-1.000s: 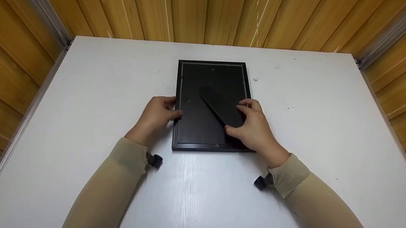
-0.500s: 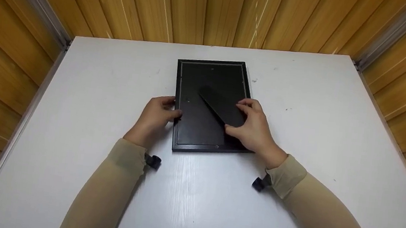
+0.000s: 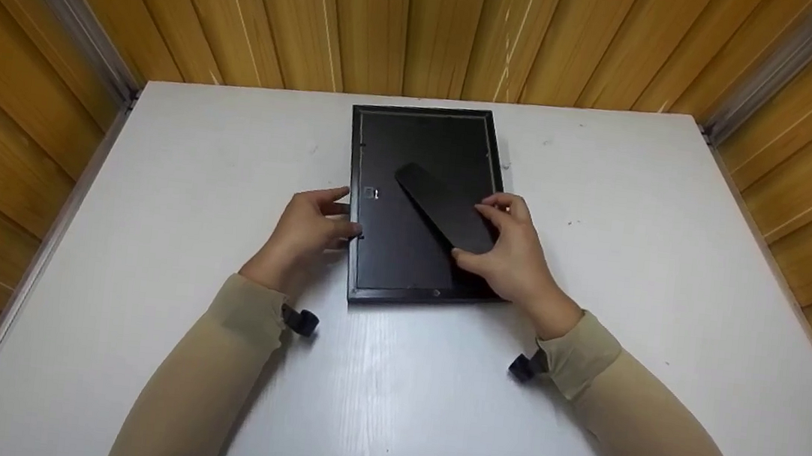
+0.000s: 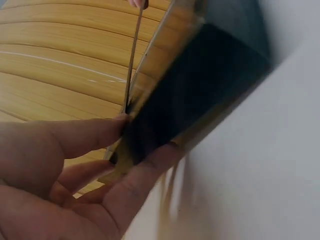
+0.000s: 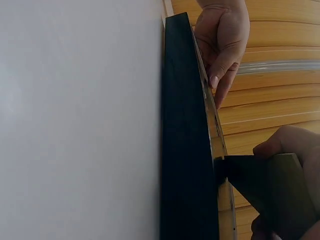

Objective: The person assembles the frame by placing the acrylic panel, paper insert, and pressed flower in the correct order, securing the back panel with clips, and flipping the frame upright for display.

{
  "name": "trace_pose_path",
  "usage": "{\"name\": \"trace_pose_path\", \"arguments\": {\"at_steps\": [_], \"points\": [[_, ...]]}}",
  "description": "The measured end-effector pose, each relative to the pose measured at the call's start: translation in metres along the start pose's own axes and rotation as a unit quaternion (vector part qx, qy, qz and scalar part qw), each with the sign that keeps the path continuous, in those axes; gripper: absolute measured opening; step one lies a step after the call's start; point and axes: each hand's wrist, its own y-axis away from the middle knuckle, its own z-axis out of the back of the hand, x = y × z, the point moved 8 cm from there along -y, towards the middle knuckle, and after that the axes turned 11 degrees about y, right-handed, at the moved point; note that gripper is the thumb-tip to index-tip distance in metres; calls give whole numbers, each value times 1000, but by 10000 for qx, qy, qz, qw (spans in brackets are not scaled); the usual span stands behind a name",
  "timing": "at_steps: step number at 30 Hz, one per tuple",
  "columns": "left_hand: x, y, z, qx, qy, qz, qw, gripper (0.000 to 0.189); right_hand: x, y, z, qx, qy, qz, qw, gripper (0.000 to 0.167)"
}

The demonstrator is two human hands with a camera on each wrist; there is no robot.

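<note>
A black picture frame (image 3: 397, 272) is face down, its dark backing up, over the white table. My left hand (image 3: 304, 225) grips its left edge, thumb on top and fingers below, as the left wrist view shows along the frame's side (image 4: 195, 75). My right hand (image 3: 517, 251) pinches the frame's easel stand leg (image 3: 445, 213) between thumb and fingers. The leg is swung up off the backing at its wide end, still joined at its upper end. In the right wrist view, the leg (image 5: 270, 185) stands out from the frame's back.
The white table (image 3: 374, 391) extends round the frame on all sides. Wood-look panel walls (image 3: 442, 28) rise behind it and at both sides. Small black cameras hang at each wrist, the left camera (image 3: 303, 322) and the right camera (image 3: 523, 367).
The frame's far edge has shifted a little away, and its back is tilted slightly differently. A glint now shows near its left edge. Both hands keep their holds.
</note>
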Motion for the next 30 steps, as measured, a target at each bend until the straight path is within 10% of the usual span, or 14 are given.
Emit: {"name": "trace_pose_path", "arguments": {"at_steps": [8,18,30], "points": [[5,-2,-3,400,119,564,9975,89,7,4,8,731,955,-179,9926,94],[-5,-18,2,682,412,437,9959,85,22,-1,18,1341,1637,-404,9765,103],[-21,-32,8,611,370,125,9974,92,44,-8,37,774,1857,-87,9795,97]]}}
